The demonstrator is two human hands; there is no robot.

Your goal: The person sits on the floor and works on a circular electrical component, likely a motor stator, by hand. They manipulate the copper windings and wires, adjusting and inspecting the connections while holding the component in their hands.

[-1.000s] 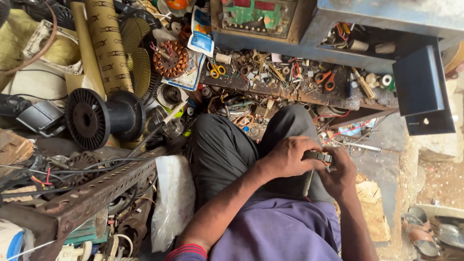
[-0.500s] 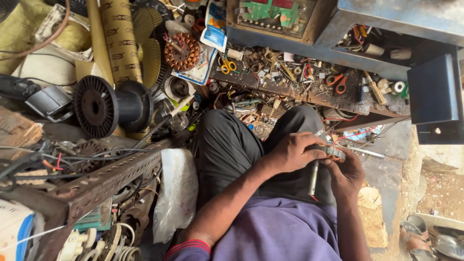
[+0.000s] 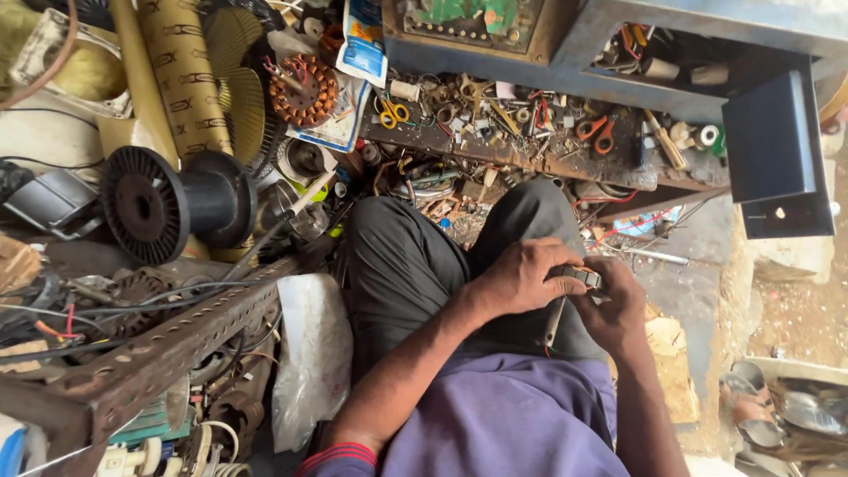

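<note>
Item: small grey metal part, held over the lap, above the dark trousers, between both hands.
Left hand: fingers curled over the part from the left, closed on it.
Right hand: fingers folded around the part's right end; a slim rod-like tool hangs down between the two hands. Which hand carries the tool cannot be told.

Surroundings:
- Black plastic spool, lying on its side, left of the knees.
- Rusty perforated angle bar, running diagonally across the lower left, with loose wires draped over it.
- White plastic bag, just beside the left thigh.
- Copper-wound stator, upper left, near a fan grille.
- Low cluttered surface beyond the knees, strewn with small parts; yellow-handled scissors and orange-handled scissors lie on it.
- Blue metal cabinet, upper right.
- Metal bowls, lower right corner.

Obstructions: spool, bar and bag crowd the left side up to the leg; the surface edge sits close in front of the knees.

Change from the earlier frames: hands remain together on the part at the lap; the view has drifted slightly, and the spool sits a little lower and more to the right in frame.

Open room: bare floor to the right of the right hand, between the knee and the cabinet.
</note>
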